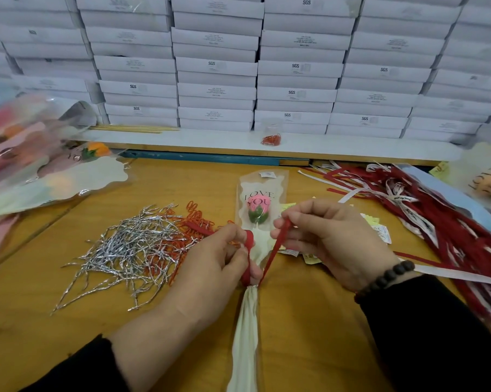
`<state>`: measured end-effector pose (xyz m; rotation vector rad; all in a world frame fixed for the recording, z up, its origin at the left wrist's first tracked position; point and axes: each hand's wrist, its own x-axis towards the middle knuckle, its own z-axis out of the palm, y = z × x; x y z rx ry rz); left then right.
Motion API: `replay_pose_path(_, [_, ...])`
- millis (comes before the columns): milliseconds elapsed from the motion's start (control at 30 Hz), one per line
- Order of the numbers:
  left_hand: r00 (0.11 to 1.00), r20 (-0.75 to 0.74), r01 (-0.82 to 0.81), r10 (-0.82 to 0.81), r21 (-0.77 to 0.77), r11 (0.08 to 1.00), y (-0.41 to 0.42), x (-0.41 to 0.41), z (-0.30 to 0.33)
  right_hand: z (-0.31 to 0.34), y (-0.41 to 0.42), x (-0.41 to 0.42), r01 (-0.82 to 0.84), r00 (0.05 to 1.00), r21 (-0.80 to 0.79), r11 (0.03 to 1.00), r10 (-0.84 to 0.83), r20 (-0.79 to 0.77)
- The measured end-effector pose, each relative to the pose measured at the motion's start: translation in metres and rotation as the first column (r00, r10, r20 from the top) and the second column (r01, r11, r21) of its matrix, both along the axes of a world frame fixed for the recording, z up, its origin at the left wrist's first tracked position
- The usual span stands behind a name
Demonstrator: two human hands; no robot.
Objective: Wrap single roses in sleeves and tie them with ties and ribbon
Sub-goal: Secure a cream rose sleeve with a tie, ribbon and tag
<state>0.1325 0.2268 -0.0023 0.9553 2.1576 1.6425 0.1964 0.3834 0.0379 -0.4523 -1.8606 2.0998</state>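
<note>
Pink rose in its clear "LOVE YOU" plastic sleeve (262,199) lies at frame centre, neck gathered so the red ribbon (275,247) can cinch it. My left hand (210,264) pinches one ribbon loop; my right hand (326,236) pinches the other strand, holding it taut.

L hand (218,250) & R hand (331,236) fingers curled, pinching.
</note>
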Motion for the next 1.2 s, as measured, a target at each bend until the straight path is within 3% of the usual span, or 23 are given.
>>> replay_pose_path(67, [1.0,0.005,-0.003,0.003,0.004,1.0,0.0,0.002,0.002,-0.001,-0.002,-0.002,-0.014,0.998,-0.104,0.994,0.008,-0.058])
replay_pose_path(133, [1.0,-0.003,-0.005,0.005,-0.011,1.0,0.0,0.004,0.003,-0.001,-0.002,-0.003,-0.002,0.995,-0.105,0.994,-0.009,-0.101])
replay_pose_path(267, [0.999,-0.048,0.001,-0.002,-0.036,0.999,-0.002,0.006,0.008,-0.004,-0.006,-0.002,-0.018,1.0,0.227,0.974,0.015,0.013])
replay_pose_path(367, [0.994,-0.105,0.013,-0.019,-0.06,0.998,-0.002,0.006,0.01,-0.008,-0.01,-0.003,-0.146,0.987,0.377,0.915,0.11,0.114])
replay_pose_path(500, [0.99,-0.142,0.011,-0.021,-0.068,0.998,-0.003,0.003,0.009,-0.01,-0.018,-0.003,-0.217,0.976,0.394,0.893,0.209,0.065])
replay_pose_path(600, [0.988,-0.149,0.022,-0.035,-0.083,0.996,-0.002,0.001,0.007,-0.013,-0.021,-0.004,-0.191,0.978,0.308,0.932,0.209,-0.027])
replay_pose_path(800, [0.994,-0.073,0.08,-0.084,-0.054,0.995,-0.004,-0.004,0.005,-0.013,-0.02,-0.006,-0.158,0.987,0.349,0.924,0.161,0.019])
replay_pose_path(967, [0.995,0.026,0.101,-0.101,-0.005,0.995,-0.004,-0.007,0.006,-0.013,-0.019,-0.006,-0.125,0.986,0.562,0.818,0.163,-0.019])
replay_pose_path(1200, [0.992,0.039,0.118,-0.118,0.011,0.993,-0.004,-0.009,0.006,-0.012,-0.016,-0.006,-0.174,0.969,0.584,0.793,0.244,-0.043])
